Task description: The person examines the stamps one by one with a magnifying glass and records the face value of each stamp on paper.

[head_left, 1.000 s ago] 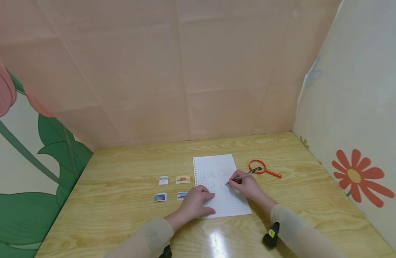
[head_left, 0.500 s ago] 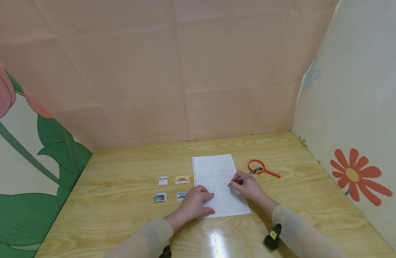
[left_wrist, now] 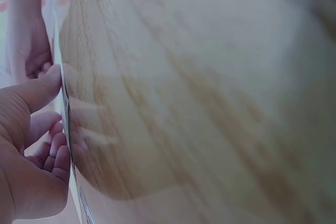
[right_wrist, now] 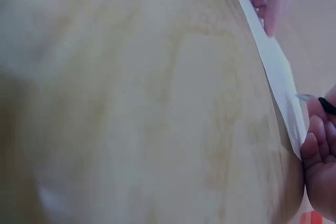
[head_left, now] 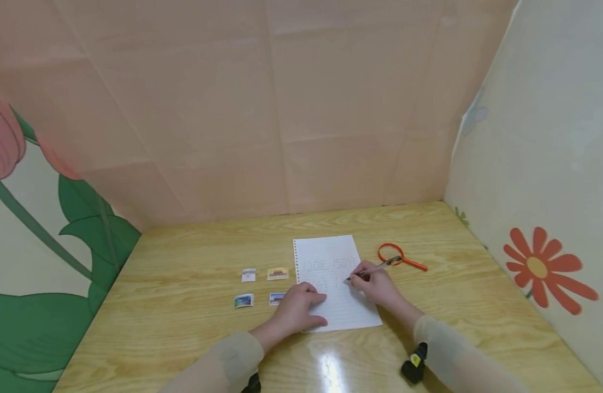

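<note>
A sheet of lined paper [head_left: 326, 248] with punched holes along its left edge lies on the table, bearing faint handwritten numbers. My left hand [head_left: 299, 307] rests on its lower left part, thumb spread from the fingers. Between the thumb and fingers of my right hand [head_left: 377, 284] I grip a pen [head_left: 386, 263], tilted, its tip at the paper beside the second row of writing. The right wrist view shows the pen's tip [right_wrist: 304, 97] close to the sheet. Left of the paper lie small stamp-like pictures: a whitish one [head_left: 248, 274], a yellow one [head_left: 278, 273], and others below.
A red magnifying glass [head_left: 416, 265] lies right of the paper, partly behind the pen. The blue-green picture [head_left: 244, 301] and a blue-red picture [head_left: 276, 298], partly covered by my left hand, form the lower row. A pink cloth wall [head_left: 282, 109] stands behind the wooden table [head_left: 183, 327].
The pen tip shifts slightly right, then back left, with small motions of my right hand. My left hand, the paper and the small pictures stay in place.
</note>
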Demonstrator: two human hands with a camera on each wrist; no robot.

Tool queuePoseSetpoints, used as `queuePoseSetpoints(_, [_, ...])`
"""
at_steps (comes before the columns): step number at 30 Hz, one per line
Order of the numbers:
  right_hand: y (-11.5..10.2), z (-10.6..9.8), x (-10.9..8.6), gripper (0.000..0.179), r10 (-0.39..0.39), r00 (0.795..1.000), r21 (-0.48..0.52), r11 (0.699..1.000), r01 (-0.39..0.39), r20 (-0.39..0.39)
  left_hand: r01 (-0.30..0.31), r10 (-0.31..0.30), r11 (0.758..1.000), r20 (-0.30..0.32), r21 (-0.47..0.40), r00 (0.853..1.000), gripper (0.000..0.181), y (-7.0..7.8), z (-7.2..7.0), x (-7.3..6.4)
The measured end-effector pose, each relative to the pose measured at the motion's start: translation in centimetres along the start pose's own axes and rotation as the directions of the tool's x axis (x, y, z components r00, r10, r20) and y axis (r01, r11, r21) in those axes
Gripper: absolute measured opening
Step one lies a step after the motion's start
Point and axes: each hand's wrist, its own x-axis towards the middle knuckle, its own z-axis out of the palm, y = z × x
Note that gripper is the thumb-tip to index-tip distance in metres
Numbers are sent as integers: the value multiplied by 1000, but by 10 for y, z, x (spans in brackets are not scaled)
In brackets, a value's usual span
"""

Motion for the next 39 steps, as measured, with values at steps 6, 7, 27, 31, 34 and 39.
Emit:
queuePoseSetpoints(6, [1,2,6,6,22,999,-21,1000,-22,-27,14,-14,1000,4,-4,1000,55,1,0,0])
queuePoseSetpoints(7, [1,2,6,6,18,999,-21,1000,-19,-27,14,-14,1000,4,-6,1000,55,1,-1,0])
queuePoseSetpoints(27, [8,-5,4,4,-13,997,-31,999,11,-70,47,-46,999,31,-26,998,55,3,-1,0])
queuePoseSetpoints(31, [9,-7,3,5,18,997,-7,1000,-18,-80,54,-53,998,37,-29,998,55,3,0,0])
queuePoseSetpoints(34, [9,-8,3,5,12,997,-13,1000,-13,-80,52,-51,998,33,-31,998,55,2,0,0])
queuePoseSetpoints(39, [7,-9,4,5,-12,998,-62,998,8,-60,58,-57,998,35,-28,998,55,2,0,0])
